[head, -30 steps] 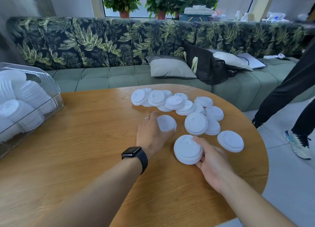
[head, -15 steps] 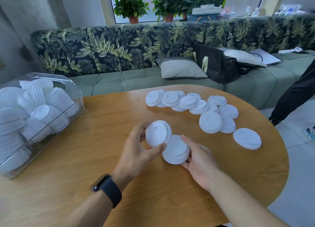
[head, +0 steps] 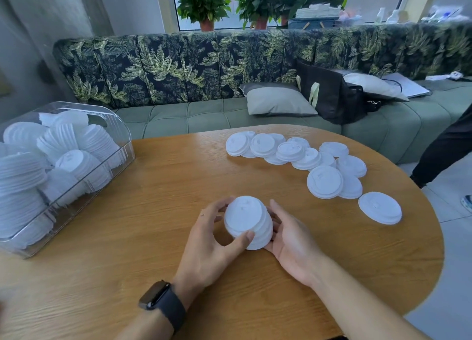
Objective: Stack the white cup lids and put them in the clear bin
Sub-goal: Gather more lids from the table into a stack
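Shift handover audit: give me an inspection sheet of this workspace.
Surface: wooden table.
Job's things: lid stack in hand; loose white lids spread far right; clear bin at left, holding stacked lids.
Clutter: nothing seen.
Grips: left grip and right grip both hold the lid stack.
Cables: nothing seen.
Surroundings: leaf-print sofa, grey cushion, black bag, potted plants, a bystander's leg at right.

Wooden table (head: 153, 212) beneath the grip; beyond it, a green leaf-print sofa (head: 204, 117), grey cushion (head: 278, 101); potted plants (head: 204, 2) at the bright window (head: 370, 0); tiled floor (head: 454, 250) rightward.
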A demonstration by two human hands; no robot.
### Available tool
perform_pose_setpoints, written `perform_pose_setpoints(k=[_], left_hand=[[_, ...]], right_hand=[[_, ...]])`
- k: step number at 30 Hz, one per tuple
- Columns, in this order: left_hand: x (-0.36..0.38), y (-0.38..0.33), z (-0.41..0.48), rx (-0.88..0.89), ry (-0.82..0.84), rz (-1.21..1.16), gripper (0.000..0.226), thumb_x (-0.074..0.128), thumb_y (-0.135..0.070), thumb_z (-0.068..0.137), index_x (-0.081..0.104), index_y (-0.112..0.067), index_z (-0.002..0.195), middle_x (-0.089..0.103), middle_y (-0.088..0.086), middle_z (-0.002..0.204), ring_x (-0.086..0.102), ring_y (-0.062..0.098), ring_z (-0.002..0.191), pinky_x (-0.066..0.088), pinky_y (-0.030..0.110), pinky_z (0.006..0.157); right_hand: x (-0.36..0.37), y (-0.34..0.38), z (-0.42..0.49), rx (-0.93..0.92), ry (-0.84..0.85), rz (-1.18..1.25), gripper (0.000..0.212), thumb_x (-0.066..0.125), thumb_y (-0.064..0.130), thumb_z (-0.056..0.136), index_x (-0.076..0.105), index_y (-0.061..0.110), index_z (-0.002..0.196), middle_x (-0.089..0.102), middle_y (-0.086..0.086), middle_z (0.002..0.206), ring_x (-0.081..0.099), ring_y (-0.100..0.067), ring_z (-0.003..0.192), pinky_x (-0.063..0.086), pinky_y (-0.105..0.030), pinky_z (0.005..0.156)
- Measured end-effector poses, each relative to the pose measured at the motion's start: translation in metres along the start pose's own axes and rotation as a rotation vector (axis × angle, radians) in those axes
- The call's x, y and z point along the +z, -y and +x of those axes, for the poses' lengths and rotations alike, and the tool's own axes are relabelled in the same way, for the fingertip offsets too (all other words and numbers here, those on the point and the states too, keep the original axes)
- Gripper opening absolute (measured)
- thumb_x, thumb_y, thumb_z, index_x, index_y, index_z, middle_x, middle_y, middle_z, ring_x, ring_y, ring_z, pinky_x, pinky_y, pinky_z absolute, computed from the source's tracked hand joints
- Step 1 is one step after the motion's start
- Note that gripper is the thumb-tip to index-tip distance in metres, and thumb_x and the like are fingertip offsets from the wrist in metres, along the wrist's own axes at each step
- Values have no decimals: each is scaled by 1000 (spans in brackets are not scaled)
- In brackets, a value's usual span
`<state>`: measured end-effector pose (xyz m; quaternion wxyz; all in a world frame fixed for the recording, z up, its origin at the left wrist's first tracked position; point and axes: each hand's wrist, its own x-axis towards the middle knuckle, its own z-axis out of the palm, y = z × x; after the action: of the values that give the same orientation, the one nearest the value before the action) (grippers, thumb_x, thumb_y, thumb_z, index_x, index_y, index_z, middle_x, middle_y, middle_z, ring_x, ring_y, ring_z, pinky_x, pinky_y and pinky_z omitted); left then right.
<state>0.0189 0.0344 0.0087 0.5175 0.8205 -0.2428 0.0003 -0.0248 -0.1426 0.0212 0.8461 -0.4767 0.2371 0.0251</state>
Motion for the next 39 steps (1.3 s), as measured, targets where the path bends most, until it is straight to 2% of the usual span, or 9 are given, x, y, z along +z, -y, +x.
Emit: perform_pose_setpoints(k=[4,8,16,20,22,25,29,34,39], left_hand=[[0,0,0,20,44,32,69,79,-59,77,50,-41,137,58,-26,134,52,-1,127,42,22,104],[1,-1,0,43,68,82,69,79,-55,79,50,-38,139,57,-25,135,48,-3,130,37,14,104],[3,0,-1,73,132,86,70,75,-53,84,46,-33,144,53,-23,139,48,1,133,39,20,107],[1,-1,4,-134,64,-168,60,65,-59,90,52,-31,142,63,-18,133,59,-2,120,48,22,101],[-1,-2,9,-216,45,-252,44,63,-49,93,64,-24,129,72,-11,118,66,0,110,53,25,97],[-4,-1,15,-270,71,-366,24,64,-32,96,74,-16,110,78,0,103,72,16,99,57,29,82],[-6,1,17,-333,41,-474,28,70,-33,89,75,-10,105,77,8,100,73,21,92,57,32,74],[-5,-1,12,-277,41,-426,25,71,-31,90,73,-15,109,77,3,99,73,16,91,55,22,71],[-6,-4,9,-233,81,-380,32,78,-30,85,72,-22,115,77,0,104,73,16,85,55,22,72]], right_hand=[[-3,-4,1,-7,18,54,51,55,44,101,66,1,126,73,-19,123,68,-31,119,54,-46,104],[-3,-4,-2,-47,62,43,41,59,39,99,73,3,113,77,-14,112,72,-26,106,55,-42,97],[-5,-6,-4,-54,92,28,41,76,17,85,70,1,123,72,-22,122,70,-29,111,53,-45,102],[-5,-8,-4,-70,69,54,33,71,9,90,71,3,122,74,-19,121,71,-25,108,53,-43,103],[-4,-7,-5,-76,85,50,34,70,9,89,71,5,122,75,-16,121,70,-25,112,53,-41,103],[-3,-5,-7,-86,122,36,34,70,14,88,72,6,122,75,-14,121,70,-23,114,53,-38,101],[0,-6,-9,-110,118,14,36,70,25,88,74,5,118,77,-12,117,72,-20,109,54,-38,102],[1,-6,-9,-106,101,11,30,66,23,94,74,3,115,77,-13,115,73,-21,110,56,-36,98],[1,-6,-9,-93,78,41,29,61,20,100,73,-1,115,77,-17,115,72,-22,108,54,-41,104]])
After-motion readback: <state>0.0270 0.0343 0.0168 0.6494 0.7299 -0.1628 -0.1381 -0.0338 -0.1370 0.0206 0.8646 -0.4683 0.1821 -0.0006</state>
